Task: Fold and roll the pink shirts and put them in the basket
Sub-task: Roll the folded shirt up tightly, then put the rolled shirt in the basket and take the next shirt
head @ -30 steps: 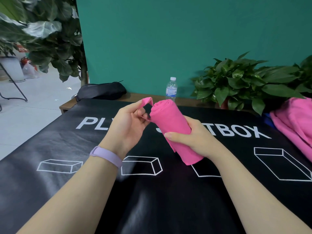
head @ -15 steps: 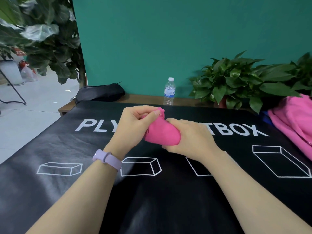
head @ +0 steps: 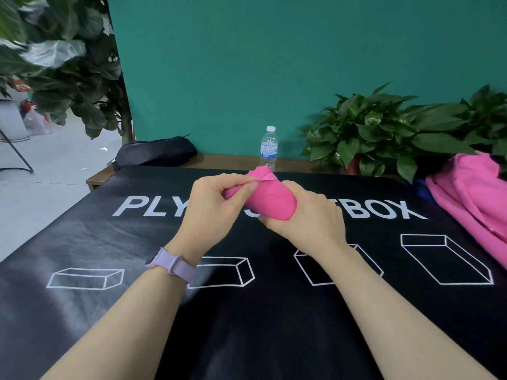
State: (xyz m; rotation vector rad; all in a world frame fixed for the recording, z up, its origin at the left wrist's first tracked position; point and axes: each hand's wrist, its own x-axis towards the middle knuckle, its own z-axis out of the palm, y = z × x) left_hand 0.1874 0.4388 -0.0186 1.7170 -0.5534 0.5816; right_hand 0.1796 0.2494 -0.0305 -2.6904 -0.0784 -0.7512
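A: Since the roll is up off the bench, where exactly is it?

B: Rolled pink shirt [head: 270, 200], held between both hands above the black bench [head: 82, 242] cover, dead centre. Right hand [head: 307, 223] wraps the near end from underneath, fingers curled round it. Left hand [head: 211, 207] sits at about 9 o'clock of the roll, thumb and fingers pinching a loose pink flap at the far end.

A: Long axis?

B: Runs from the right palm toward roughly 11 o'clock, far end tipped up and away. So the flap end is the left hand's side, the body is the right's. My guess: the flap gets pulled over the end to lock the roll. It'd likely unwind if the right hand loosens.

A: Material?

B: Soft knit, matte, bright pink, squashes under the grip; a stubby cylinder, creased at the top. Bench cover is black, slightly shiny, wrinkled, with white box outlines.

A: More shirts? Basket?

B: Loose pile of pink shirts [head: 472, 198] at 3 o'clock, well apart. Basket not visible. Water bottle [head: 269, 148] at 12 o'clock, behind the roll.
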